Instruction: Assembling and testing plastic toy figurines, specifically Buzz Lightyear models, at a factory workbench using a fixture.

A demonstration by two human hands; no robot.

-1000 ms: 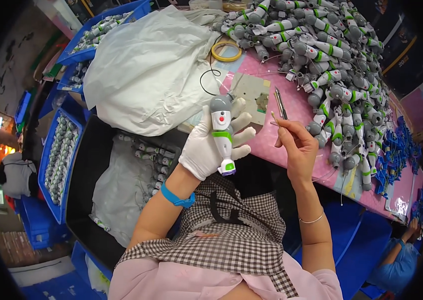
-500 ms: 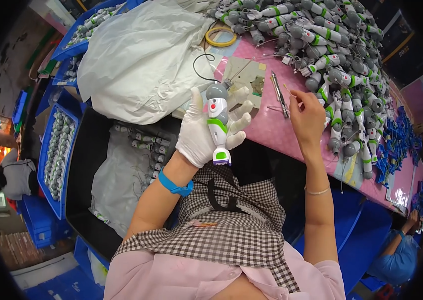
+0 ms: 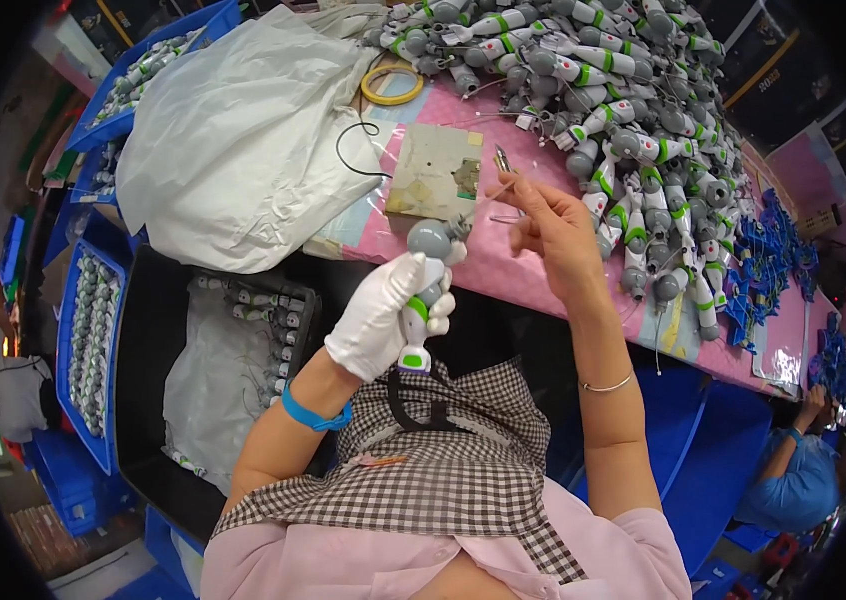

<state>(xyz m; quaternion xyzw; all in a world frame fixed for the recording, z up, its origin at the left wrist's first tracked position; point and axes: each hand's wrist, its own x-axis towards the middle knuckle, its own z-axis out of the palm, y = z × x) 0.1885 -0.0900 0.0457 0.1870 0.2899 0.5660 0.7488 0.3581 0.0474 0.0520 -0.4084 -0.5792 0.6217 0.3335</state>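
Note:
My left hand, in a white glove, is closed around a toy robot arm in white, grey and green. Its grey ball end points up and away from me, and the fingers cover part of its middle. My bare right hand is beside it, thumb and forefinger pinched on a thin wire that comes from the ball end. Just beyond the hands is a beige box with a worn patch. Partly hidden behind my right fingers lies a slim metal tool on the pink table cover.
A big heap of similar toy arms covers the table's far right, beside blue parts. A yellow tape roll lies by a white plastic sheet. A black bin and blue trays stand left; a co-worker sits right.
My left hand has closed its fingers round the toy arm and tilted it. My right hand has moved left to the wire at the ball end. The view has shifted slightly.

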